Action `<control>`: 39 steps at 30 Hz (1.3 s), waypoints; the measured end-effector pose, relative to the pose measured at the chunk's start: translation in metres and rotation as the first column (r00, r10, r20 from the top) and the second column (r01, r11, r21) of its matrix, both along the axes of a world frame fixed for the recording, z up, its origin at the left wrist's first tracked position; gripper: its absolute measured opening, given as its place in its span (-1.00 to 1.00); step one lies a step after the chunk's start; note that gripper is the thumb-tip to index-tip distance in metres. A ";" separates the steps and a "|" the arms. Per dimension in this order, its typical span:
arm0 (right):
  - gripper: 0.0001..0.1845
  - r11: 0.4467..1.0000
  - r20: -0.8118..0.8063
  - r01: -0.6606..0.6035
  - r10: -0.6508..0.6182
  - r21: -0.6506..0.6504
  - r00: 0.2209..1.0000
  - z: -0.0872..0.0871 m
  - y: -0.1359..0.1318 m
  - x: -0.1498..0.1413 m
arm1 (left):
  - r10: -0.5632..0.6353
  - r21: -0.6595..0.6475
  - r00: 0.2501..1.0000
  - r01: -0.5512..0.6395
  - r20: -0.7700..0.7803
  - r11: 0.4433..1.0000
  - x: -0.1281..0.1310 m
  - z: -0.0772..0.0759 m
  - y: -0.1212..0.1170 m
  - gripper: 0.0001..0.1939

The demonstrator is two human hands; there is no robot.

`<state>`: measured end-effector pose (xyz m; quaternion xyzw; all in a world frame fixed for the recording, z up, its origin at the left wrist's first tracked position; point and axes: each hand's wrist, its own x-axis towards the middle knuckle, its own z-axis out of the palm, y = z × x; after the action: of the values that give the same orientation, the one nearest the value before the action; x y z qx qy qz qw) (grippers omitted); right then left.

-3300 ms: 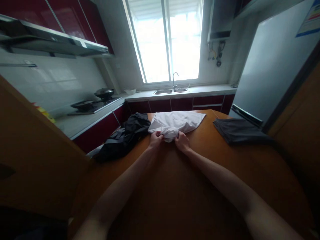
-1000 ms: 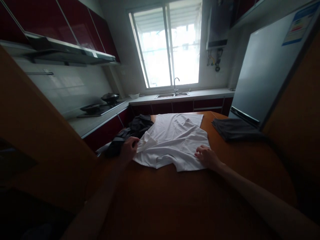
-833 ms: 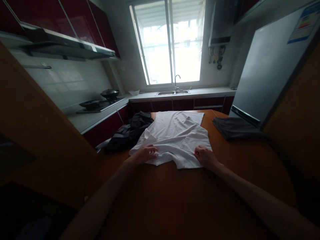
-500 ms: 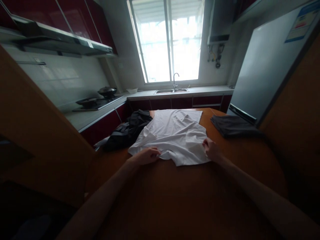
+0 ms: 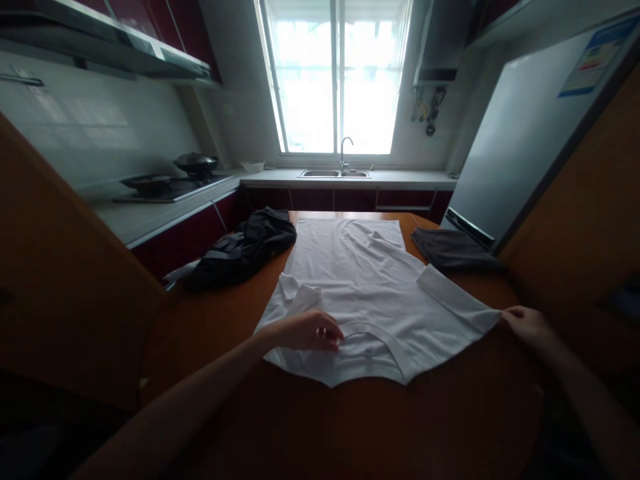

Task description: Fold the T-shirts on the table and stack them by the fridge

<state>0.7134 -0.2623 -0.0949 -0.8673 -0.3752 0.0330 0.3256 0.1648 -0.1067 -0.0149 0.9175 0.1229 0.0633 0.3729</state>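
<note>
A white T-shirt [image 5: 350,267] lies spread on the wooden table, its neckline toward me and its hem toward the window. My right hand [image 5: 530,327] is closed in a pinch on the outer corner of the right sleeve, which is stretched out to the side. Over the near left part of the shirt, my left hand [image 5: 310,330] has its fingers curled together at the left end of the collar. The left sleeve is bunched and folded inward beside my left wrist. Small creases run across the body of the shirt.
Dark crumpled clothing [image 5: 245,247] lies on the table's left side. A folded dark grey garment [image 5: 453,250] is at the right, near the fridge [image 5: 520,133]. Beyond the wooden table [image 5: 350,427] are a counter with a sink [image 5: 320,173] and a stove with pans [image 5: 195,163].
My right hand has moved right and pulled the sleeve out to the side. The shirt's neckline has opened out and come nearer to me. My left hand has shifted slightly right and nearer.
</note>
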 end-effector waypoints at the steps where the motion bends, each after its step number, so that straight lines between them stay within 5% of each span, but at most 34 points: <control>1: -0.84 0.998 -0.044 0.030 -0.032 -0.056 0.999 0.000 -0.004 0.004 | 0.092 0.081 0.995 -0.095 0.042 0.992 -0.003 -0.002 0.005 -0.74; 4: -0.90 0.993 -0.025 0.097 -0.099 -0.062 0.995 0.008 -0.003 -0.001 | 0.391 0.327 0.910 -0.414 0.135 0.849 -0.017 -0.014 0.025 -0.58; 6: -0.84 0.999 0.130 -0.032 0.027 0.035 0.991 0.016 0.008 -0.020 | 0.511 0.419 0.851 -0.510 0.120 0.751 -0.024 -0.026 0.037 -0.47; 9: -0.63 0.959 0.273 -0.285 0.269 0.017 0.924 0.024 0.031 -0.058 | 0.603 0.412 0.791 -0.587 0.106 0.697 -0.029 -0.036 0.051 -0.53; 12: -0.48 0.950 0.304 -0.275 0.308 -0.149 0.901 0.022 0.052 -0.086 | 0.694 0.329 0.712 -0.684 0.105 0.651 -0.043 -0.026 0.064 -0.54; 14: -0.52 0.945 0.298 -0.237 0.298 -0.224 0.907 0.018 0.059 -0.091 | 0.774 0.303 0.623 -0.763 0.112 0.571 -0.070 -0.011 0.074 -0.58; 18: -0.82 0.952 0.166 -0.266 0.289 -0.151 0.943 0.012 0.060 -0.067 | 0.939 0.299 0.321 -0.915 0.127 0.272 -0.161 0.014 0.084 -0.58; 20: -0.87 0.974 0.059 -0.228 0.228 -0.013 0.972 0.012 0.058 -0.043 | 0.967 0.334 0.244 -0.920 0.075 0.206 -0.202 0.017 0.081 -0.51; 24: -0.95 0.991 -0.201 0.085 -0.064 0.101 0.978 0.013 0.053 0.009 | 0.997 0.513 0.040 -0.858 0.066 0.000 -0.230 0.005 0.067 -0.34; 26: -0.93 0.984 -0.243 0.163 -0.143 0.067 0.960 0.014 0.049 0.025 | 0.974 0.564 0.138 -0.826 0.181 0.012 -0.219 -0.003 0.064 -0.44; 29: -0.97 0.985 -0.111 0.125 -0.113 0.116 0.987 0.018 0.046 0.023 | 0.858 0.595 0.440 -0.775 0.266 0.213 -0.184 -0.006 0.074 -0.59; 31: -0.91 0.982 0.056 0.026 -0.037 0.186 0.998 0.025 0.047 0.005 | 0.779 0.596 0.558 -0.740 0.285 0.312 -0.154 -0.004 0.090 -0.62; 35: -0.80 0.944 0.275 -0.217 0.146 0.249 0.950 0.047 0.050 -0.052 | 0.792 0.625 0.558 -0.717 0.248 0.310 -0.100 0.004 0.142 -0.69; 39: -0.77 0.893 0.224 -0.358 0.303 0.271 0.926 0.065 0.049 -0.099 | 0.851 0.691 0.507 -0.665 0.137 0.284 -0.065 0.008 0.193 -0.73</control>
<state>0.6148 -0.2137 -0.0298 -0.7285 -0.5454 -0.0473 0.4117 0.0994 0.0859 -0.0073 0.8083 0.5628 0.1532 -0.0800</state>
